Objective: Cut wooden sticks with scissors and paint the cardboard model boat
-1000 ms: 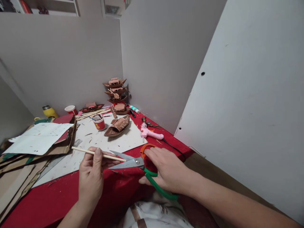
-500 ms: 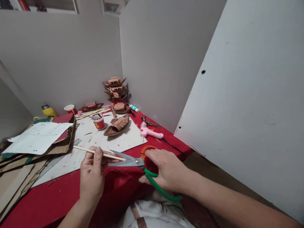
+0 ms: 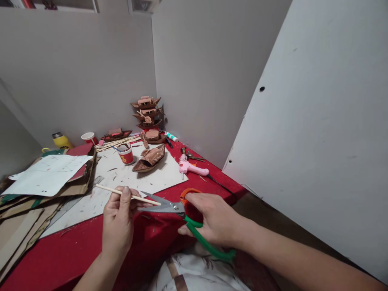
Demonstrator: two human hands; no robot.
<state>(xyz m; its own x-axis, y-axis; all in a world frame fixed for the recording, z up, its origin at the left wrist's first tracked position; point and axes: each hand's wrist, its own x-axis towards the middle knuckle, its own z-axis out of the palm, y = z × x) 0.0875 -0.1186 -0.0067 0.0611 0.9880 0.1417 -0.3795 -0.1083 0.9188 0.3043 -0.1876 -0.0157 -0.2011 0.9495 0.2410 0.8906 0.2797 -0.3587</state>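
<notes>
My left hand [image 3: 119, 214] pinches a thin pale wooden stick [image 3: 106, 188] between thumb and fingers, held level above the front of the table. My right hand [image 3: 212, 216] grips a pair of scissors [image 3: 163, 207] with one orange handle and one green handle. The scissor blades are spread, and the right end of the stick lies between them, near the pivot. Beyond my hands, a small brown model boat [image 3: 150, 159] with a curved roof rests on the white board [image 3: 112, 204]. A red paper cup [image 3: 125, 154] with a thin blue-handled tool in it stands beside the boat.
A pink glue gun [image 3: 194, 169] with its cord lies on the red tablecloth [image 3: 75, 250] at right. Stacked model boats [image 3: 147, 113] stand in the back corner, near a bundle of sticks [image 3: 118, 142]. Cardboard and papers [image 3: 45, 173] pile up at left. Grey panels enclose the table.
Almost nothing differs. The view has shifted very slightly, and the stick and scissors keep the same position relative to each other.
</notes>
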